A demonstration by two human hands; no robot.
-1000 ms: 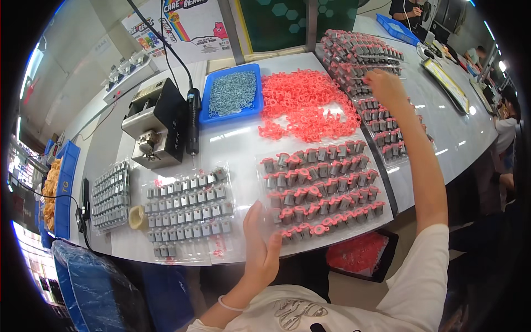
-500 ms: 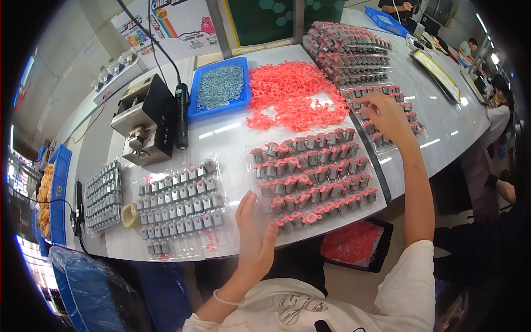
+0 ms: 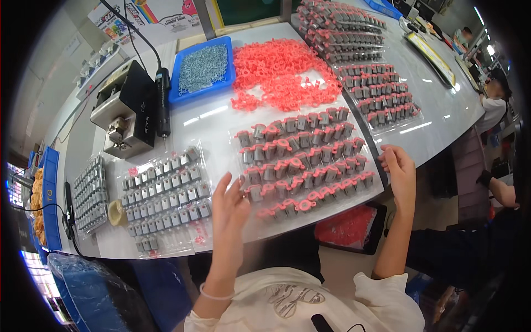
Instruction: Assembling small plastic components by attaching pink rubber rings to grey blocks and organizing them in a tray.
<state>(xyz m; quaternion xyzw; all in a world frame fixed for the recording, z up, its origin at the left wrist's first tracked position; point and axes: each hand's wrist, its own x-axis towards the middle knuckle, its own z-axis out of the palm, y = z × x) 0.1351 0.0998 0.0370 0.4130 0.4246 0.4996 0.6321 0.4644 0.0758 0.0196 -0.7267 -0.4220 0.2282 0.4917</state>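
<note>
Parts trays [image 3: 177,237] and a power screwdriver [image 3: 162,102] show a workshop.

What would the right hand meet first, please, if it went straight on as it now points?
The right hand would probably meet the near edge of the rightmost tray of pink-capped grey parts, though its height above the table is unclear.

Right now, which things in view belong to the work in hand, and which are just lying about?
Seemingly in use:
- pink-capped grey parts, between left hand and right hand
- loose pink pieces
- bare grey parts

Apparently just lying about:
- yellowish ring
- yellow-edged panel
- printed board
</note>
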